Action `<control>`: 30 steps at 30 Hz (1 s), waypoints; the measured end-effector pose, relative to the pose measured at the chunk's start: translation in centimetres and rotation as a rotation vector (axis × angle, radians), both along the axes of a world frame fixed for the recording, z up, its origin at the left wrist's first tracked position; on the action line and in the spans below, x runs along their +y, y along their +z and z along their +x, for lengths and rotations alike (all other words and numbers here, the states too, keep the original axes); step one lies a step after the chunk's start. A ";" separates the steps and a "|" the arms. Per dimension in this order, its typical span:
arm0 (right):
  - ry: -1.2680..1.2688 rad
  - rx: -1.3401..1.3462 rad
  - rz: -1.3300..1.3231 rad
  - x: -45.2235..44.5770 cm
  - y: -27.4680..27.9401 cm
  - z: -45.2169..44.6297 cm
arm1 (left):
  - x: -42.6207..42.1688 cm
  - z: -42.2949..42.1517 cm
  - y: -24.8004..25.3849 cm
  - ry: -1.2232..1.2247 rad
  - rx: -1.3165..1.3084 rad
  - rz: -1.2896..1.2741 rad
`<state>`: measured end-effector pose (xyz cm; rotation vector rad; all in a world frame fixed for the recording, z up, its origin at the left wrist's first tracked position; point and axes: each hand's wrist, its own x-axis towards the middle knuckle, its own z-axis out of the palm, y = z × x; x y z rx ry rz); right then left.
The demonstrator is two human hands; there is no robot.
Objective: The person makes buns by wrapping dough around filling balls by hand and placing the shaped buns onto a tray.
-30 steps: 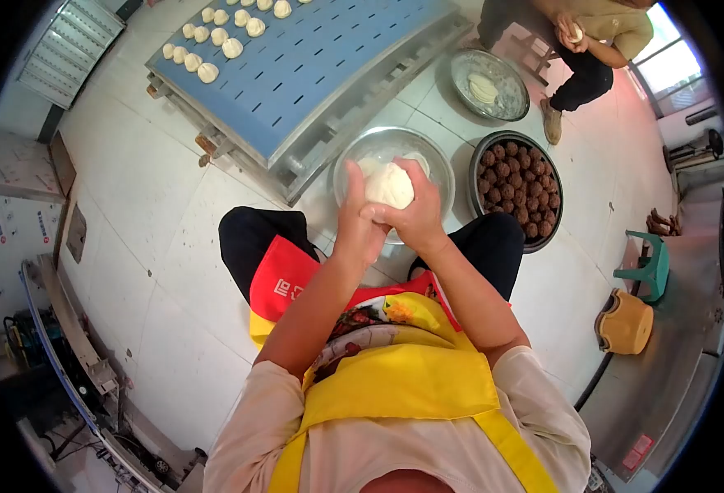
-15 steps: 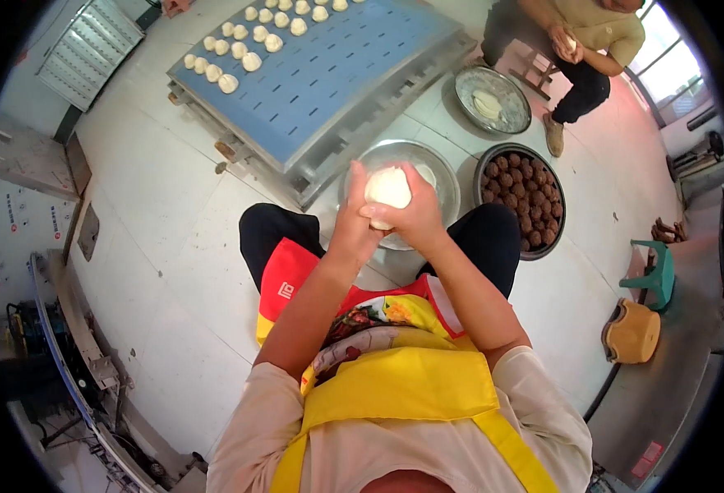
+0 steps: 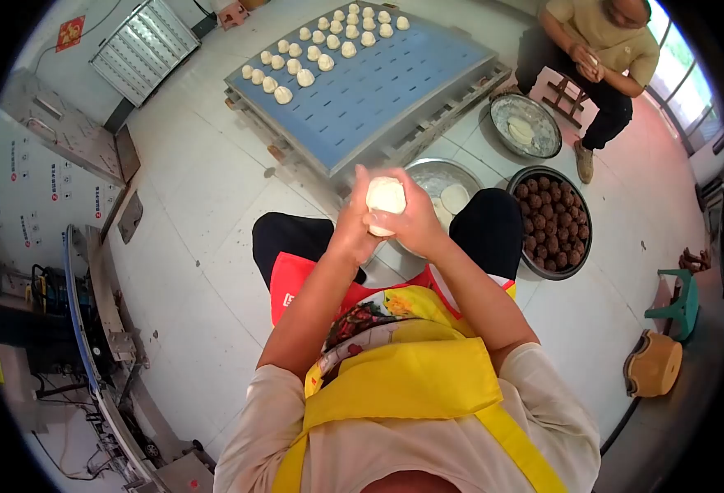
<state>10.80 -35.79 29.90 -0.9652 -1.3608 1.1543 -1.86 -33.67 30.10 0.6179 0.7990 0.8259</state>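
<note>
A pale, rounded piece of dough (image 3: 386, 195) sits between my hands in front of my knees. My left hand (image 3: 352, 223) wraps its left side, and my right hand (image 3: 415, 218) curls round its right side with the thumb across the front. Just behind my hands is a metal bowl (image 3: 470, 174) with flat white dough pieces (image 3: 455, 198) in it. To the right of that stands a dark-rimmed basin of brown balls (image 3: 553, 223). Whether anything is inside the dough cannot be seen.
A blue slotted board (image 3: 329, 123) on a metal frame carries several white buns (image 3: 305, 77). Behind the basin is another bowl (image 3: 525, 125) with dough. A seated co-worker (image 3: 617, 49) holds something pale. Green (image 3: 679, 304) and orange stools (image 3: 656, 363) stand at right.
The view has swung left, so the board, bowls and co-worker appear farther right and lower. Both my hands stay around the dough, whose visible part looks narrower and more upright.
</note>
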 end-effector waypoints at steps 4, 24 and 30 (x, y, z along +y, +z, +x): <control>-0.206 -0.230 0.168 0.4 -0.2 -1.2 | 0.0 -0.3 -0.5 0.050 -0.063 0.042; 0.016 -0.321 -0.040 9.0 -4.9 -2.7 | 8.1 -2.7 -8.0 0.069 -0.063 -0.109; 0.043 -0.261 0.019 9.2 -5.2 -3.5 | 8.5 -3.7 -9.5 0.046 -0.262 -0.148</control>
